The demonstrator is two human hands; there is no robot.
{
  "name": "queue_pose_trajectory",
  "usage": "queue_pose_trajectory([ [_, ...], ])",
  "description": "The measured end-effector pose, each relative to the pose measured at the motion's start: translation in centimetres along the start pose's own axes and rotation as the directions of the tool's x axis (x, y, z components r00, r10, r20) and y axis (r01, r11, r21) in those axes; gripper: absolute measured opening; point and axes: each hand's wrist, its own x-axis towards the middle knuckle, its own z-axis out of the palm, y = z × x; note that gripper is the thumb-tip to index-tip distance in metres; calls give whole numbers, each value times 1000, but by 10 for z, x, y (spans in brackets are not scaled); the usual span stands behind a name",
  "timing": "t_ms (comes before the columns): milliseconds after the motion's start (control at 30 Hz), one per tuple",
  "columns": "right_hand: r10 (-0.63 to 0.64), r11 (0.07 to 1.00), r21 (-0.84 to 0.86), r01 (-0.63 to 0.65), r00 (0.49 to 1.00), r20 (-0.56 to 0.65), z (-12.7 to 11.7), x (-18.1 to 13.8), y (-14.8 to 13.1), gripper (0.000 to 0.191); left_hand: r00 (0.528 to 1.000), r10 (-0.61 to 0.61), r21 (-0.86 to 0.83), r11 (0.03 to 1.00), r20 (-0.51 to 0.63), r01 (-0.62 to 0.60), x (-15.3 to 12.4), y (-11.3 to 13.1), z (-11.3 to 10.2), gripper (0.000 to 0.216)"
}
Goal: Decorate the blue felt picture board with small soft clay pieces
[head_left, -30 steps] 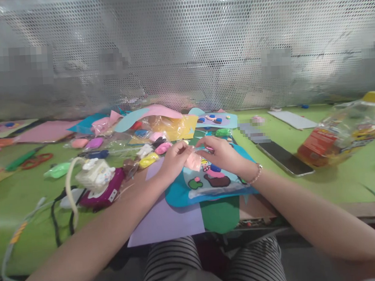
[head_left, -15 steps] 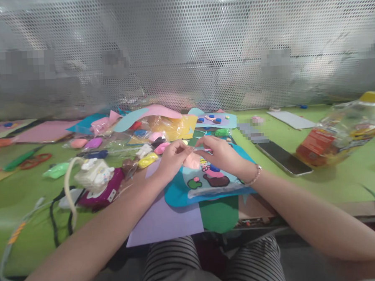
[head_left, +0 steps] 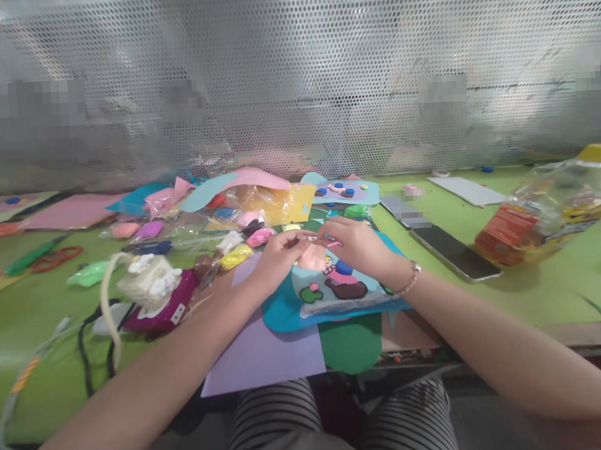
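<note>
A small clear packet of peach-coloured modelling clay (head_left: 313, 258) hangs between my hands, above a picture card. My left hand (head_left: 280, 254) pinches the packet's top edge from the left. From the other side, my right hand (head_left: 354, 244) closes its fingertips on the same edge; a bead bracelet circles that wrist. Beneath lies the card (head_left: 306, 278) with raised clay shapes: a yellow-haired figure, a brown shape and a green one. Its border is blue foam (head_left: 281, 314). My fingers and the packet cover the card's upper part.
Clay packets, including a yellow one (head_left: 236, 257), lie left of my hands. Farther left are a purple power strip (head_left: 186, 291) with a white plug, cables and red scissors (head_left: 58, 258). At right are a phone (head_left: 456, 252) and a large plastic bottle (head_left: 546, 209). A perforated metal screen (head_left: 293, 84) stands behind.
My fingers have shifted along the packet's top edge, and my left fingers look straighter. The packet has moved slightly right. Surrounding objects stay put.
</note>
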Motion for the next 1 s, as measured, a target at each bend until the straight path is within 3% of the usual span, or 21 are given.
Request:
queue_pose_trajectory([
  [167,-111,994,-32,109,992,-61,0,-2,2,25,985,-160,-393,903,70,175,0,-3,3,23],
  [400,-56,977,194,92,981,-184,3,0,5,12,925,-238,-560,741,297,371,-1,4,5,16],
  [500,6,958,283,51,981,-196,4,3,0,7,902,-126,-578,730,412,365,-2,4,10,31],
  [600,31,945,328,13,991,-129,2,5,-6,9,889,-31,-572,755,457,321,-5,4,13,46],
  [800,31,893,450,-19,999,-19,-5,6,-8,11,889,-125,-438,834,441,335,-9,11,8,69],
  [1000,-15,845,535,7,1000,11,-7,5,-11,9,876,-86,-401,865,475,302,-8,15,6,80],
])
